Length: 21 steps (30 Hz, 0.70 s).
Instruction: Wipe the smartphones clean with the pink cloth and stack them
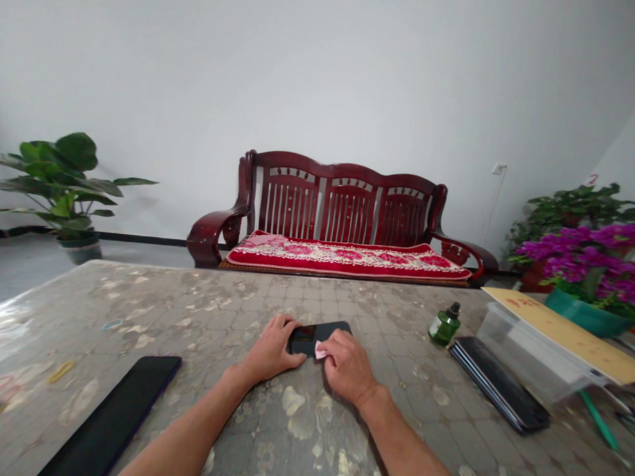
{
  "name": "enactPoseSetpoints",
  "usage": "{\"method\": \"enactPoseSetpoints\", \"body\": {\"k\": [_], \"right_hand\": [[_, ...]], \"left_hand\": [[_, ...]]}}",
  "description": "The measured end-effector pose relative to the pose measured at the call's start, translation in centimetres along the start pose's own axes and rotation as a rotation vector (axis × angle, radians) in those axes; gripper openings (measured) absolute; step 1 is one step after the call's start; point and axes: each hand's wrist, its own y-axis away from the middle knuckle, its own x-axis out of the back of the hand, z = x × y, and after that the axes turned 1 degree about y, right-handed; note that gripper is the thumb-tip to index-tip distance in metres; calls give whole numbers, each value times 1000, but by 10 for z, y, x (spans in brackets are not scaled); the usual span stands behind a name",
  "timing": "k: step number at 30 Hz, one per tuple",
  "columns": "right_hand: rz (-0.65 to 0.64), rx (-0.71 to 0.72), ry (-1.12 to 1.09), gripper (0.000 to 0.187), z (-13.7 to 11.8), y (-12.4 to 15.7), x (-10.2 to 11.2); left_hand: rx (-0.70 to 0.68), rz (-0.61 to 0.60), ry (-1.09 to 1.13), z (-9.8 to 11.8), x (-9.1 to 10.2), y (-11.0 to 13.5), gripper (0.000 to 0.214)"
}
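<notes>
Phone [315, 331] sits on the bench [201, 414], long axis pretty much sideways, right end angled slightly away. Left hand [272, 349] clasps its left end, right hand [347, 364] pinches pink cloth [321, 350] against it.

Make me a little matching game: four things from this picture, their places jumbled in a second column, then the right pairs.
Things:
1. pink cloth
2. green bottle
3. red cushion
4. dark phone

Places:
A. along the wooden bench
B. in the right hand
C. left hand at one end
D. near the clear plastic box

Pairs: 1-B, 2-D, 3-A, 4-C
</notes>
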Motion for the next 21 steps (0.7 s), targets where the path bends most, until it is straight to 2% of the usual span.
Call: {"method": "enactPoseSetpoints", "body": {"k": [7, 9, 15, 17, 21], "right_hand": [[60, -306, 193, 28, 32, -6, 5], [60, -285, 190, 29, 31, -7, 5], [35, -50, 82, 32, 6, -11, -2], [32, -84, 106, 32, 9, -13, -1], [49, -260, 204, 30, 29, -15, 5]], "left_hand": [[1, -13, 13, -5, -4, 0, 51], [-2, -18, 14, -5, -4, 0, 50], [-31, -27, 36, -4, -1, 0, 49], [-30, -36, 41, -4, -1, 0, 49], [-20, -54, 37, -3, 1, 0, 51]]}}
